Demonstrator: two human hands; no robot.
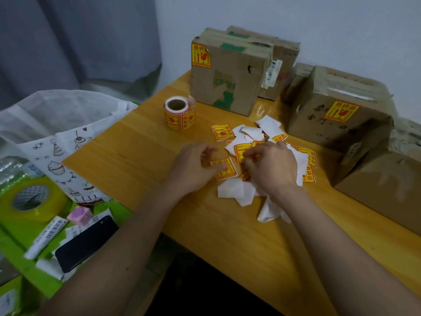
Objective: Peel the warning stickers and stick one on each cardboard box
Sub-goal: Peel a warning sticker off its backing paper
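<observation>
Loose yellow-and-red square warning stickers (222, 132) scattered among torn white backing papers (234, 190) in a heap at mid-table, on the orange wooden tabletop (127, 156). One sticker on its white backing (224, 169) pinned flat beneath the left hand (193, 166), thumb tip pressed onto its near edge, remaining fingers curled loosely above and closed on nothing. Just beside it, the right hand (267, 166) hunched over the pile, thumb and forefinger pinched together at the edge of another yellow sticker (241, 150); whether that one is lifted clear of its paper cannot be told. More stickers peeking from under the right hand's far side, near the table's right part.

Behind the heap to the left, a small roll of the same stickers (180, 112) standing upright on its end, cardboard core facing up. Beyond the roll, a brown cardboard box with green printing (227, 74) against the pale wall, one warning sticker on its upper left corner. To the right, a second brown cardboard box (337, 110) with a sticker on its front face. Nearer on the right, a third plain cardboard box (387, 183), no sticker visible on the faces shown.

Left of the table, a white printed bag (68, 137), a roll of yellowish clear tape (29, 201), a small pink cube (80, 215) and a black phone (86, 242) lying on green surfaces.
</observation>
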